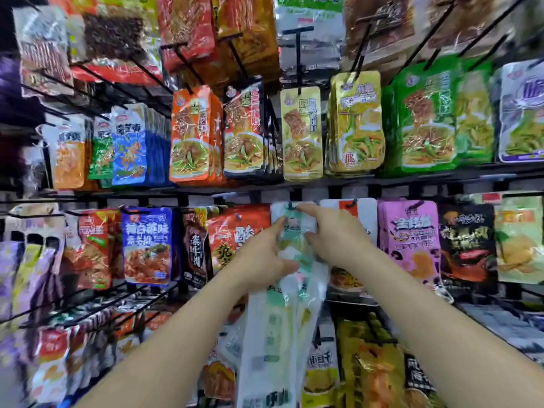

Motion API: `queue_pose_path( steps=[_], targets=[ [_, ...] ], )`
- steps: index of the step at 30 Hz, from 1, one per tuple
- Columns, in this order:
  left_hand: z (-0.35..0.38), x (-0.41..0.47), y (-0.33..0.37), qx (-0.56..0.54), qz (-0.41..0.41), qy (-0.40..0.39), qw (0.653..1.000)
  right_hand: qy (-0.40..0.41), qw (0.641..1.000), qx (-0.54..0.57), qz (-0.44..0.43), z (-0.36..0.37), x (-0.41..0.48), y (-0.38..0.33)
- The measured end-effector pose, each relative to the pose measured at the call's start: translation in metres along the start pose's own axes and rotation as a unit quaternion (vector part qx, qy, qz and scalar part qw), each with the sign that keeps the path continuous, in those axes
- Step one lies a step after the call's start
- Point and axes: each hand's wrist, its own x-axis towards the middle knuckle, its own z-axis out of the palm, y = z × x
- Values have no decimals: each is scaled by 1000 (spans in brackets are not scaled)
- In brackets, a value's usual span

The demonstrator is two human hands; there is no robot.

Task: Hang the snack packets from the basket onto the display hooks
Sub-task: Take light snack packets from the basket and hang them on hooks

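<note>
Packet [294, 228], white and teal, is up at a hook [290, 205] in the lower row, just beside an orange packet [235, 234]. Blur hides whether the hang-hole is over the hook tip. Risk: if the hole misses the tip, letting go would drop the packet down the rack. Risk: the glossy film looks slippery, so a light pinch could slide off. Risk: the left hand [262, 257] is loaded, gripping a bundle [279, 334] of like packets that hangs below it, and a loosened hold could spill them. The right hand [338, 237] pinches the packet's upper right part, forefinger stretched toward the hook. The left forefinger lies against its left edge. The packet sits between the two hands, top edge level with the fingertips, lower end running into the bundle. Basket not in view.
</note>
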Motion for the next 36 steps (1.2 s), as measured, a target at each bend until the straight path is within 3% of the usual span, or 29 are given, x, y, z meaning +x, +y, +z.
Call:
queue_pose_path(
  steps=[3, 7, 14, 19, 22, 24, 27, 33, 36],
  targets=[
    [5, 5, -1, 0, -18, -5, 1000, 4, 1000, 7, -1, 2, 3, 4],
    [8, 8, 9, 28, -31, -13, 999, -16, 991, 135, -15, 11, 11, 9],
    [9, 4, 14, 10, -33, 2, 999, -98, 923, 370, 26, 35, 29, 14],
    [8, -14, 3, -66, -28, 65, 995, -92, 906, 409, 58, 29, 18, 8],
    [4, -28, -4, -131, -7, 108, 985, -158, 858, 485, 59, 8, -6, 11],
    [-1, -39, -7, -168, 7, 134, 977, -191, 858, 476, 28, -1, -27, 14],
    [-7, -54, -6, -204, 22, 156, 966, -164, 864, 475, 25, 1, -51, 10],
    [-13, -71, -3, -220, 30, 156, 962, -125, 780, 609, 75, 18, -76, -19],
    [-16, -73, -6, -199, 25, 181, 963, -97, 777, 619, 63, 21, -82, -30]
  ],
)
